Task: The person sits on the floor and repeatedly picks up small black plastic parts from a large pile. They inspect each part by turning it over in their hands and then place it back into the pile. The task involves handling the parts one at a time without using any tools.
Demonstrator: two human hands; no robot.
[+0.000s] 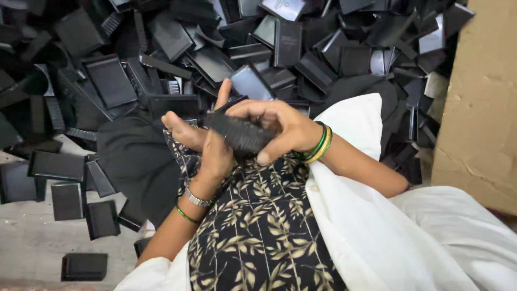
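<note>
Black plastic trays [110, 81] are lying heaped across the floor from nine to one o'clock. At centre, the left hand [207, 143] and right hand [280, 126] are gripping a ribbed black piece [239, 134], fingers closed, long axis running ten to four o'clock.

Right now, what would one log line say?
left hand: under black ribbed piece | right hand: gripping it | pile of black trays behind
</note>
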